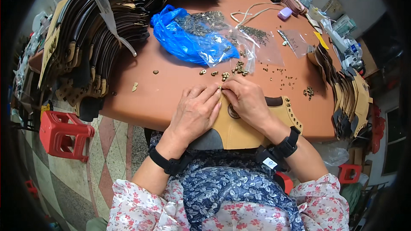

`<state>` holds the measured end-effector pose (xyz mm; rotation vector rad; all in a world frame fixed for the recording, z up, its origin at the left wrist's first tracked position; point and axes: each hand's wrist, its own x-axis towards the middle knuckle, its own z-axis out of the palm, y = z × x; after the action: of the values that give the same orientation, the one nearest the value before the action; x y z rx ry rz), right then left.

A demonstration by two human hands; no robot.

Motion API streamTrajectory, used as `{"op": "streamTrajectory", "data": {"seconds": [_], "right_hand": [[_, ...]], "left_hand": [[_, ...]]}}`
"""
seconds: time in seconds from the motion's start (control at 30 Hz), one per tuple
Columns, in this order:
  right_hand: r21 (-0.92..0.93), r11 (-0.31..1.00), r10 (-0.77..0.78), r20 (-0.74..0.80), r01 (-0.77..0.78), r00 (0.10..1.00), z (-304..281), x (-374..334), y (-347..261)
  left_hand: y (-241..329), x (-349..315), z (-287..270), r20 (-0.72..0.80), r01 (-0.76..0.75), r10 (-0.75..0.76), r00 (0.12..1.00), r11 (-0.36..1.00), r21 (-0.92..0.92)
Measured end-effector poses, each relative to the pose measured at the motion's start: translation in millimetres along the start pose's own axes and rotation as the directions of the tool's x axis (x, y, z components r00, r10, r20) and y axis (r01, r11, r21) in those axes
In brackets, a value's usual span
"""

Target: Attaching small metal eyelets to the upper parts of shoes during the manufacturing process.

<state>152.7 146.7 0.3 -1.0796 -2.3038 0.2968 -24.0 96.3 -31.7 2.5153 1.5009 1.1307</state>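
Item one: tan leather piece (239, 130), dark-trimmed, with a row of studs along its right edge, lying at the near edge of the table (162, 81) and reaching toward my lap. My left hand (195, 111) and right hand (247, 99) both rest on top of it, fingertips meeting at its far edge, where they pinch a small brass stud (219, 88); both hands are curled closed around that point.

Item two: loose brass studs (237, 69), scattered just beyond my fingers, more to the right.

Item three: crumpled blue plastic bag (182, 38) with a clear bag (239, 38) of metal fittings spilling over it, mid-table. A second clear flat bag (295, 40) lies to the right, a small lilac box (284, 13) beyond it.

Item four: stacked dark leather pieces (98, 30) far left; tan and dark stacks (351, 98) at right.

Surface: round, reddish-brown. Floor: patterned tiles (107, 145); red plastic stool (64, 134) at left.
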Motion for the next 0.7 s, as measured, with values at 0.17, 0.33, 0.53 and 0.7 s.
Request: {"op": "streamTrajectory", "data": {"seconds": [0.17, 0.33, 0.53, 0.7], "right_hand": [[-0.072, 0.997, -0.021, 0.004, 0.021, 1.000, 4.3, 0.9, -2.7], [-0.103, 0.993, -0.068, -0.010, 0.066, 0.998, 6.4, 1.7, -2.4], [-0.072, 0.994, -0.085, -0.034, 0.083, 0.996, 6.6, 1.1, -1.1], [-0.209, 0.958, -0.204, -0.019, 0.196, 0.979, 8.6, 1.3, 1.7]], "left_hand": [[0.0, -1.5, -0.7, 0.014, 0.002, -0.002, 1.000, 1.000, 0.009], [0.7, -0.1, -2.2, 0.007, 0.005, -0.005, 1.000, 1.000, -0.006], [1.0, -1.1, -2.1, 0.008, 0.006, -0.006, 1.000, 1.000, -0.006], [-0.3, 0.0, -1.0, -0.001, -0.002, 0.002, 1.000, 1.000, -0.004]]}}
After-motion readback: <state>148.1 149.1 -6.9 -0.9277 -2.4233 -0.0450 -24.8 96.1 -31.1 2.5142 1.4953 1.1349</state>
